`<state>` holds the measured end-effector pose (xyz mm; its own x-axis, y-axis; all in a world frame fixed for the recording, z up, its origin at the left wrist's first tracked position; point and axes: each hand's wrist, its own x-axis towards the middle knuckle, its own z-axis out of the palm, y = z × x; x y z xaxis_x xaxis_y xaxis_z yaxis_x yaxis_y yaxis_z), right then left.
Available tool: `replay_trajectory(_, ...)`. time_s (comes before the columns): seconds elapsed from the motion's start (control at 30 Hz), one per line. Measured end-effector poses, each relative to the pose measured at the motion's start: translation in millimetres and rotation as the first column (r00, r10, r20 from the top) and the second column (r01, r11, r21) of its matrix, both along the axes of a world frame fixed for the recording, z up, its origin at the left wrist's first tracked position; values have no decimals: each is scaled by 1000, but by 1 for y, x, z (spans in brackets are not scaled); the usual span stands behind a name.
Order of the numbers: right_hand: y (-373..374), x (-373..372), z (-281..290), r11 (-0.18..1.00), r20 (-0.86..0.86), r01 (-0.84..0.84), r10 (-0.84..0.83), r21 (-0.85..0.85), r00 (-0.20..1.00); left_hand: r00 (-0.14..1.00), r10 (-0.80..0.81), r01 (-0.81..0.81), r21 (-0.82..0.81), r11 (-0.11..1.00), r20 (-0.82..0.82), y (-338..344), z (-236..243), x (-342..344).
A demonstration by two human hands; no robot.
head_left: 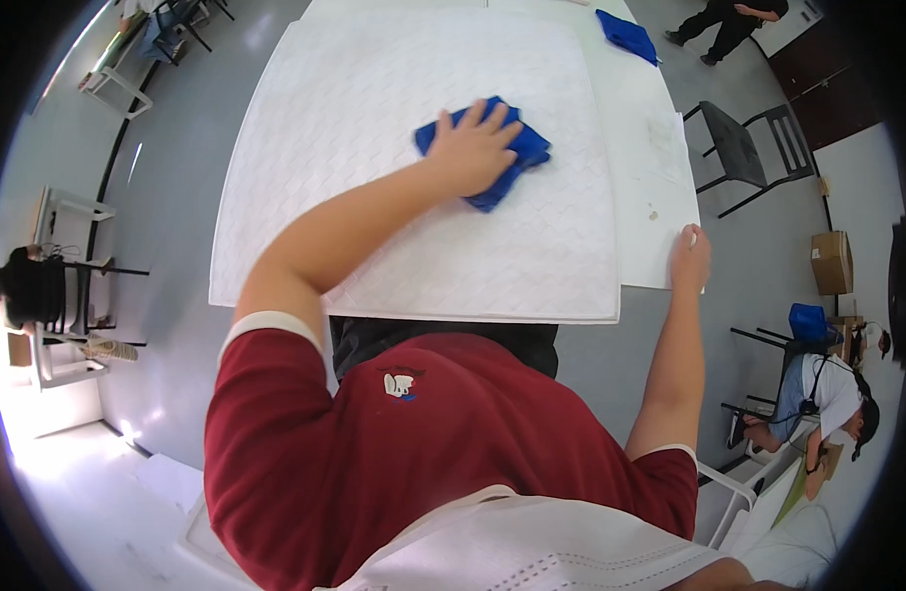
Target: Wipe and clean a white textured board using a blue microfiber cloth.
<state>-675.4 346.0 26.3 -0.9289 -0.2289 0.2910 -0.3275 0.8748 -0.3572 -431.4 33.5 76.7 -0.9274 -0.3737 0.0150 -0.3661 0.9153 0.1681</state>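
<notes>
My left hand [473, 156] lies palm down with its fingers spread on a crumpled blue cloth [532, 148], pressing it against a large white pad with a faint woven-looking pattern [374, 108]. Corners of the cloth stick out around the fingers on several sides. Farther right, my right hand [690, 258] is closed around the near right corner of the white table [650, 236]; its thumb is up on the edge and the other fingers are partly hidden. The pad covers most of the tabletop and its near edge reaches past the table in front of me.
A second blue cloth [627, 36] lies at the table's far right. Beyond the right edge stands a black chair [744, 148], with a standing person [724, 30] farther off. At the lower right a seated person [827, 394] is near a cardboard box [831, 262].
</notes>
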Motion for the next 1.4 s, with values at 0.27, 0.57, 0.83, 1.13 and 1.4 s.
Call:
replay_trajectory(0.27,1,-3,-3,999,-25,-29,30,35,999,996,82,-79,-88,993,32,-26,-10,83)
replay_trajectory(0.57,-1,3,5,1000,-1,-17,17,10,1000,997,71,-75,-103,992,-43,-30,-19,80)
replay_trajectory(0.83,1,-4,-6,999,-58,-43,43,10,997,1000,3,-4,81,997,12,-26,0,139)
replay_trajectory(1.13,11,-9,-7,998,-35,-64,63,-7,997,988,102,-101,-17,995,115,10,11,216)
replay_trajectory(1.4,4,-5,-4,998,-50,-59,59,-8,997,989,100,-99,-21,995,112,7,7,213)
